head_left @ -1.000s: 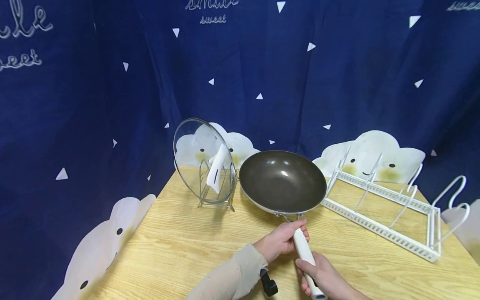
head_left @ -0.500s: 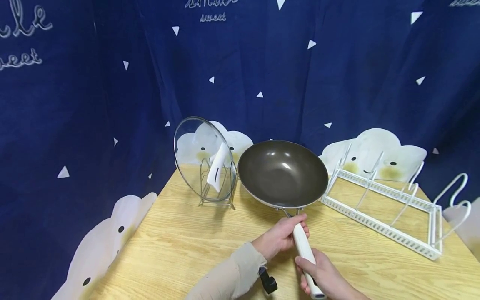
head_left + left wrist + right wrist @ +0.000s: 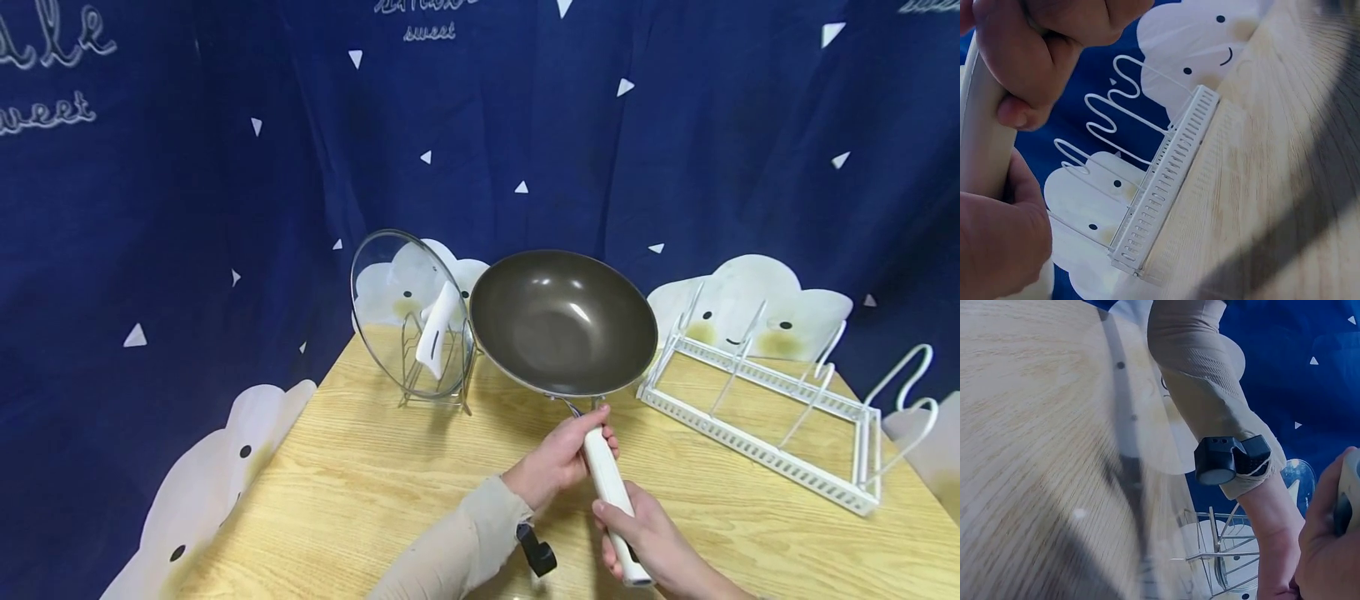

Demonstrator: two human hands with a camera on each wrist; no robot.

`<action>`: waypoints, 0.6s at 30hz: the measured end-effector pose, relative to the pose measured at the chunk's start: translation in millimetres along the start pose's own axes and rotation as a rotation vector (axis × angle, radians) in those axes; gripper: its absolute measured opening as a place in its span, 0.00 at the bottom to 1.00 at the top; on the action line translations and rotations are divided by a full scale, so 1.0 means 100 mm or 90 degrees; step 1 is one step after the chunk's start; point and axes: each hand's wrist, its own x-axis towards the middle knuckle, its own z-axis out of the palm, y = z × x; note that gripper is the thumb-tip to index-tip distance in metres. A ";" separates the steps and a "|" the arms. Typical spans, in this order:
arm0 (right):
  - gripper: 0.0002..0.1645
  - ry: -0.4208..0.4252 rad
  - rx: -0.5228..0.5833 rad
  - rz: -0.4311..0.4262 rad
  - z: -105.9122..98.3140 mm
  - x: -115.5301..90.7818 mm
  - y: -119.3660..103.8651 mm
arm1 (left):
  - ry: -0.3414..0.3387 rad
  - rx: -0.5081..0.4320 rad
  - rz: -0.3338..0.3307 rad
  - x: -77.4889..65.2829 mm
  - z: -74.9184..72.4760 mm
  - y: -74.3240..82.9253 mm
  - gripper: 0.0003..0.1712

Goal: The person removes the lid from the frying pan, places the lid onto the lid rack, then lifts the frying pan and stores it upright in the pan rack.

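A dark-lined frying pan [image 3: 562,325] is held above the table, its inside tilted toward me. Its long white handle [image 3: 609,477] points down at me. My left hand [image 3: 558,457] grips the handle near the pan, thumb lying along the top. Farther down, my right hand [image 3: 645,533] grips the handle near its end. In the left wrist view, curled fingers [image 3: 1029,62] wrap the white handle [image 3: 982,125]. The right wrist view catches part of my right hand [image 3: 1332,544] around the handle's end [image 3: 1350,487].
A glass lid [image 3: 390,317] with a white handle leans in a small wire rack [image 3: 435,402], left of the pan. To the right stands a white rack [image 3: 757,446] with upright wire dividers on the wooden table [image 3: 360,483]. A blue curtain [image 3: 525,125] hangs behind.
The pan has risen, and its inside faces me more. Both hands have moved slightly up with it and keep their grip on the handle.
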 end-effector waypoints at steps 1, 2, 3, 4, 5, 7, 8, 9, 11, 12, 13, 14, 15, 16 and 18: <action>0.08 -0.002 -0.003 -0.004 0.00 0.00 -0.01 | -0.011 -0.003 0.005 -0.01 0.00 0.01 0.11; 0.08 -0.004 -0.004 -0.008 0.00 0.00 -0.01 | -0.021 -0.006 0.009 -0.01 0.01 0.02 0.11; 0.08 -0.005 -0.005 -0.011 0.00 0.00 -0.02 | -0.030 -0.011 0.010 -0.02 0.01 0.03 0.11; 0.08 -0.006 -0.005 -0.017 0.00 0.00 -0.02 | -0.040 -0.017 0.012 -0.03 0.01 0.04 0.11; 0.07 -0.006 -0.005 -0.023 0.00 0.00 -0.02 | -0.050 -0.022 0.014 -0.03 0.01 0.04 0.10; 0.07 -0.005 -0.003 -0.036 0.01 0.00 -0.03 | -0.070 -0.036 0.018 -0.03 0.02 0.06 0.10; 0.07 -0.005 0.000 -0.042 0.01 0.00 -0.04 | -0.078 -0.048 0.017 -0.03 0.03 0.07 0.10; 0.06 -0.007 0.003 -0.047 0.01 0.01 -0.04 | -0.087 -0.056 0.019 -0.03 0.03 0.08 0.10; 0.06 -0.012 0.011 -0.054 0.01 0.01 -0.05 | -0.100 -0.072 0.018 -0.03 0.05 0.09 0.11; 0.06 -0.014 0.015 -0.054 0.00 0.01 -0.05 | -0.104 -0.082 0.015 -0.03 0.05 0.09 0.11; 0.06 -0.017 0.019 -0.054 0.00 0.01 -0.06 | -0.108 -0.090 0.012 -0.03 0.06 0.09 0.12; 0.07 -0.020 0.024 -0.053 0.00 0.01 -0.06 | -0.110 -0.098 0.008 -0.03 0.06 0.10 0.13; 0.07 -0.023 0.030 -0.051 0.00 0.01 -0.06 | -0.113 -0.106 0.005 -0.03 0.06 0.10 0.13; 0.07 -0.025 0.035 -0.050 0.00 0.01 -0.06 | -0.115 -0.116 0.000 -0.03 0.06 0.10 0.13; 0.06 -0.031 0.046 -0.049 0.00 0.00 -0.06 | -0.124 -0.138 -0.010 -0.04 0.06 0.10 0.14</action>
